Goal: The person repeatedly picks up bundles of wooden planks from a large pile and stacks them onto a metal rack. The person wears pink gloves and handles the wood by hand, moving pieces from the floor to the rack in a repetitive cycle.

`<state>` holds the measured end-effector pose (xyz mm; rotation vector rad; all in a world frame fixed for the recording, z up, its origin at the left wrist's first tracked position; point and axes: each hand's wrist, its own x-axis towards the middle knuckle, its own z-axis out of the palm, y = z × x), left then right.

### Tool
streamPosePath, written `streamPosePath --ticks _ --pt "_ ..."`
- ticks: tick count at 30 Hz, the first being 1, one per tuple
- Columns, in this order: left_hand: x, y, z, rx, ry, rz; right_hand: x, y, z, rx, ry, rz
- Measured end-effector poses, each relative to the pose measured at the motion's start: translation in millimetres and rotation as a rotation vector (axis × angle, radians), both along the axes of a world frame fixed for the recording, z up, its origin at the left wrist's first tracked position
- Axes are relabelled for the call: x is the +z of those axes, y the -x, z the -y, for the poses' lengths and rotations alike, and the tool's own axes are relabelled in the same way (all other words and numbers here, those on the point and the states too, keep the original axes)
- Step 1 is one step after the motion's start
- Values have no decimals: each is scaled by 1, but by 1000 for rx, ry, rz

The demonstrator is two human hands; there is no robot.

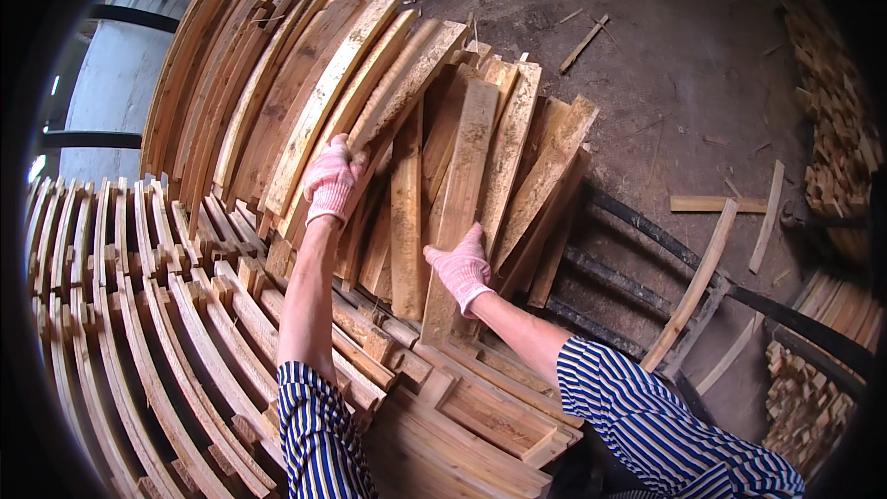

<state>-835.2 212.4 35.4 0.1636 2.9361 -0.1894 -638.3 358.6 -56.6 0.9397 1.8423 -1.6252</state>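
My left hand (334,177), in a pink knit glove, is closed round the lower part of a wooden board (416,74) that leans in a row of rough planks. To the right, my right hand (464,266) wears the same kind of glove. It grips the right edge of another upright board (467,162), whose lower end reaches the timber in front of me. Between and behind my hands, several loose boards (545,180) lean at differing angles. The undersides of both grips are hidden.
Stacked wooden slats with gaps (152,351) fill the left side. Flat boards (453,444) lie closest to me. A black metal frame (637,222) stands at right, with a slat (698,282) across it. Scraps lie on the floor (684,65); wood piles (836,120) line the far right.
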Motion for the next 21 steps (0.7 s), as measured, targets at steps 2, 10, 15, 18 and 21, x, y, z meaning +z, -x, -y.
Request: streamPosePath --ticks 2,10,15,18,21 --pt "-11 5 -10 69 -53 -44 3 2 -5 24 -8 -20" --pt "-19 -19 -15 9 10 -58 -1 2 -2 35 -42 -99" --pt "-13 -39 -31 373 -62 305 -12 2 4 79 -20 -91" --pt "-28 -77 -31 460 -343 201 -26 -2 3 99 -7 -105" --pt "-33 -116 -42 433 -436 11 -32 -8 12 105 89 -135"
